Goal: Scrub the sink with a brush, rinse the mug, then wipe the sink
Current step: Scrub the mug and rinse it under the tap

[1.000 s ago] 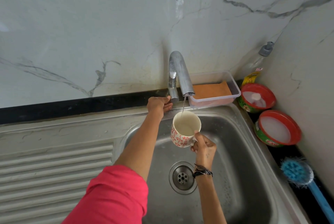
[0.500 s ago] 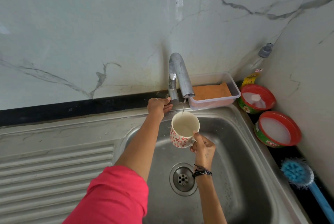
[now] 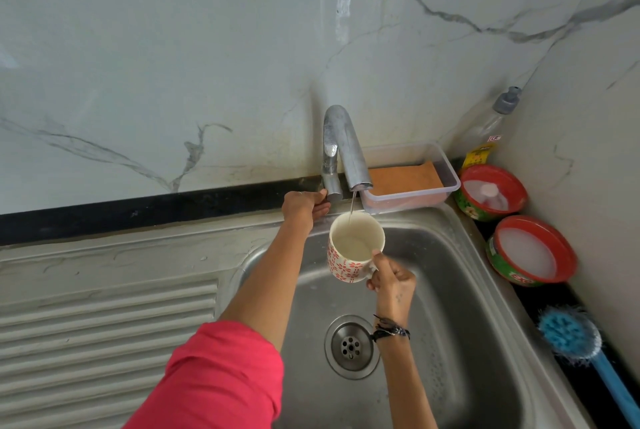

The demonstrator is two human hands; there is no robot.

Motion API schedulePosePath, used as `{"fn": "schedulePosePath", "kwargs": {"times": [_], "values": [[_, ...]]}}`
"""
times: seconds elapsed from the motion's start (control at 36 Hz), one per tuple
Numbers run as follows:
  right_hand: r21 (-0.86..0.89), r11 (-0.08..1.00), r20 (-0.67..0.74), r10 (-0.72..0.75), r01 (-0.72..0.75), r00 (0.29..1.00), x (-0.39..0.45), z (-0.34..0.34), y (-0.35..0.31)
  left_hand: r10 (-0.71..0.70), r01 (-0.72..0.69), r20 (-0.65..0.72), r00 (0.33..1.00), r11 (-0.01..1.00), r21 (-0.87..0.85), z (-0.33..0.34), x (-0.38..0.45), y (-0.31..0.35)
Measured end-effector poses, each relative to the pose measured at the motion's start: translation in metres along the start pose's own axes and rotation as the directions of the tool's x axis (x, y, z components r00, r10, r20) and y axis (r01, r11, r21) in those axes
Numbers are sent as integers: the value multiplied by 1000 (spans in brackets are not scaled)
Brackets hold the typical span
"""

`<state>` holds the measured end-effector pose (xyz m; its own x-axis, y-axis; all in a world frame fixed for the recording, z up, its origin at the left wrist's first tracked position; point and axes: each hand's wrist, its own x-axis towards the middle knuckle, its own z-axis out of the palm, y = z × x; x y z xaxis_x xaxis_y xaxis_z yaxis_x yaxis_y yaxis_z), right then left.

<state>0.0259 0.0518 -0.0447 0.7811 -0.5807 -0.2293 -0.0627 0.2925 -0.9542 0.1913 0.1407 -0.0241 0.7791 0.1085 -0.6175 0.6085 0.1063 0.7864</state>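
Now right hand (image 3: pixel 393 281) grips mug (image 3: pixel 353 248); left hand (image 3: pixel 303 209) holds tap (image 3: pixel 341 151).

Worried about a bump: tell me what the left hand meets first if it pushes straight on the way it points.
Most likely the tap's base: the left hand already reaches toward it, fingers at or beside it. Contact is unclear; the wall stands behind.
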Motion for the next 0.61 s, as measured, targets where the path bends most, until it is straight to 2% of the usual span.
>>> {"fn": "schedulePosePath", "kwargs": {"times": [0.14, 0.61], "values": [[72, 997, 9, 25, -26, 1000, 0, 1, -6, 3, -3, 1, 1000, 1000, -22, 1, -1, -2], [42, 999, 26, 5, -6, 1000, -1, 4, -6, 1, -1, 1, 1000, 999, -43, 0, -2, -3]]}}
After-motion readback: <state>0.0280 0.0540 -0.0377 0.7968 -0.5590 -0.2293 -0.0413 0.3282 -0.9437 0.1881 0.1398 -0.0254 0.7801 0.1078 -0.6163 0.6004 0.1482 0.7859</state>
